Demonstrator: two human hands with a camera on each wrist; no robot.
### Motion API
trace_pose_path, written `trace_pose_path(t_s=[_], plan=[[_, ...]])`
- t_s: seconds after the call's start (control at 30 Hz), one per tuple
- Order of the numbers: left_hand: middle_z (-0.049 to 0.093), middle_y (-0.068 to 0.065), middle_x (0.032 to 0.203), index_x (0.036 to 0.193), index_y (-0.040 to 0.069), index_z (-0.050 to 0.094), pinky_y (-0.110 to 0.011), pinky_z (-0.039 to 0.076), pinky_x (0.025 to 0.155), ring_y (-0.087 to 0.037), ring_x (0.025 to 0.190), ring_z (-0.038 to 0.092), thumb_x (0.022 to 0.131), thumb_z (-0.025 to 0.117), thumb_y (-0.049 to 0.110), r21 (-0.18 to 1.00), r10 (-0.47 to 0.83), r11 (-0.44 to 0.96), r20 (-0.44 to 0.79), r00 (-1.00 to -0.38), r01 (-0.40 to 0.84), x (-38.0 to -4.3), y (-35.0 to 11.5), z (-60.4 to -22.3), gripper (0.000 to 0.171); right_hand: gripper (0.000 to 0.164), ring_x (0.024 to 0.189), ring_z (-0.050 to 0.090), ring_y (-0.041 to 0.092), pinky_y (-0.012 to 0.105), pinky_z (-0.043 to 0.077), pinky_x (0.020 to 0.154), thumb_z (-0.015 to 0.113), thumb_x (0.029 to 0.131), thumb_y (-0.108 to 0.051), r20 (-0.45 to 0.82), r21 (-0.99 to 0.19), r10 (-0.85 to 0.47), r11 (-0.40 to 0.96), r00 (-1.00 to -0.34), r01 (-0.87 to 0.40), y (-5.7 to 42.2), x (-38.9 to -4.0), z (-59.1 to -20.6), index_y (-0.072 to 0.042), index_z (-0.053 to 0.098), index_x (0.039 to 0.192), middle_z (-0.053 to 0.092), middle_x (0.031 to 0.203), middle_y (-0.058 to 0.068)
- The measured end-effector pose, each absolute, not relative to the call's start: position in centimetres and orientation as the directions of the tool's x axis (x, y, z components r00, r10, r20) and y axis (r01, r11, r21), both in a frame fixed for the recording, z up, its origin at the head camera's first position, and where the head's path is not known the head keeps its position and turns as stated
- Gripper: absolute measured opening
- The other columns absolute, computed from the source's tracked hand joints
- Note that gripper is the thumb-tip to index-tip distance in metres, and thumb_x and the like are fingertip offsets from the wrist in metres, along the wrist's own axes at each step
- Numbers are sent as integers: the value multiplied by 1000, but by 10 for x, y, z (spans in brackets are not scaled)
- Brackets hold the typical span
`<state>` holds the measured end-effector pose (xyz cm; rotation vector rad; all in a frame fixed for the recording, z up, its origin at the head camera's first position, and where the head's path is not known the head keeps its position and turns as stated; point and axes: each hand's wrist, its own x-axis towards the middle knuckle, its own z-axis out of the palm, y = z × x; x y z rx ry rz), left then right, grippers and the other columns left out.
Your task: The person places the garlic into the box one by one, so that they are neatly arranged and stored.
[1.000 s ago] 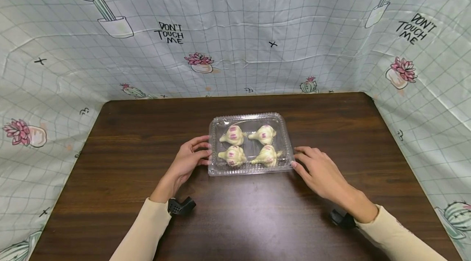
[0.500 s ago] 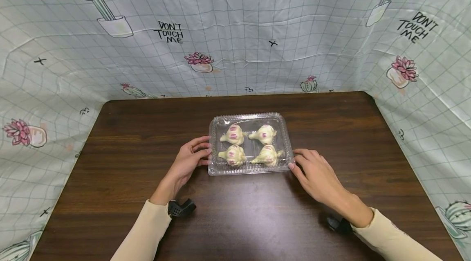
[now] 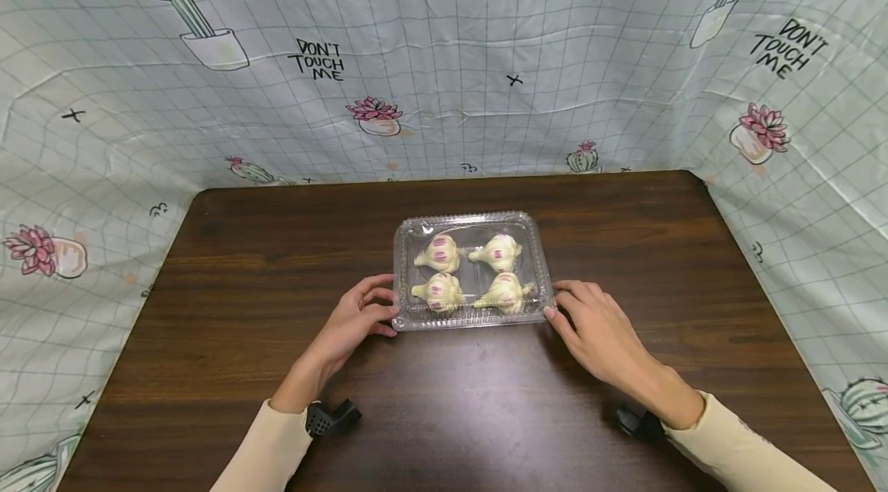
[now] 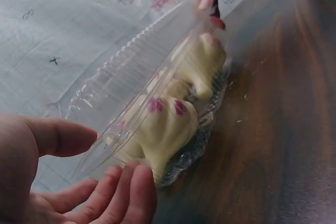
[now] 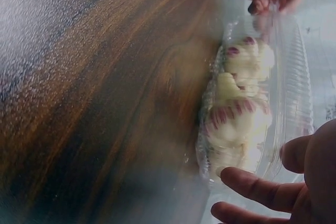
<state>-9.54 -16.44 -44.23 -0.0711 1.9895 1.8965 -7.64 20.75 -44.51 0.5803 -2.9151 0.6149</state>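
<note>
A clear plastic clamshell container [image 3: 472, 320] stands on the table with its lid down. Several garlic bulbs [image 3: 502, 254], white with purple marks, lie inside it. My left hand [image 3: 357, 318] is at the container's near left side, fingers loosely bent and spread. In the left wrist view its thumb [image 4: 79, 137] comes up to the lid's rim, while the other fingers lie lower, along the side. At the near right corner my right hand [image 3: 602, 334] pinches the rim, thumb [image 5: 296, 155] above and index finger [image 5: 257, 186] against the side below.
The dark wooden table [image 3: 277, 245] extends on all sides of the container. A pale grid-patterned curtain [image 3: 444, 91] with cactus drawings encloses its back and sides. Each wrist wears a black camera mount [image 3: 333, 419].
My left hand has slid along the container's left side toward its near corner. My right hand has shifted slightly left and kept its place at the corner. The container stays put.
</note>
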Motion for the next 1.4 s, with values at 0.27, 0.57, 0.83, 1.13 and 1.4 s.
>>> trace_pose_path(t_s=[0.27,0.57,0.83,1.13,1.4], plan=[[63,-13,112,136,-10,50,-26,61,67,-17,81,67,103,61,4,940,231,214,-314,-921,-267,-82,-162,-438,37,19,125,59,43,63,51,101,63,107,-20,169,-362,-349,848,-922,-387,208,-76,-444,-6,73,99,66,134,19],[69,-18,102,117,-7,60,-28,60,64,-21,76,69,103,64,9,922,245,333,-288,-926,-199,-74,-157,-438,21,20,124,60,43,63,51,101,63,107,-21,172,-354,-353,849,-919,-393,209,-77,-444,-6,74,98,66,133,20],[71,-15,85,107,-7,67,-27,60,64,-17,72,66,104,63,10,917,240,350,-286,-928,-192,-72,-157,-438,18,20,122,61,43,62,52,99,63,107,-21,172,-376,-341,845,-924,-381,209,-76,-444,-5,74,99,68,131,19],[69,-14,85,103,-7,68,-28,59,66,-16,76,65,104,62,11,922,214,315,-299,-930,-224,-71,-156,-439,18,17,111,65,35,56,56,92,62,108,-18,117,-498,-291,810,-949,-310,207,-74,-446,-4,71,107,71,116,14],[69,-8,83,104,-7,68,-26,58,66,-16,77,65,104,60,11,923,178,277,-323,-929,-268,-73,-155,-440,19,19,64,41,12,29,37,62,58,110,-19,-90,-739,-264,664,-960,-114,207,-76,-439,-8,66,97,48,76,-2]])
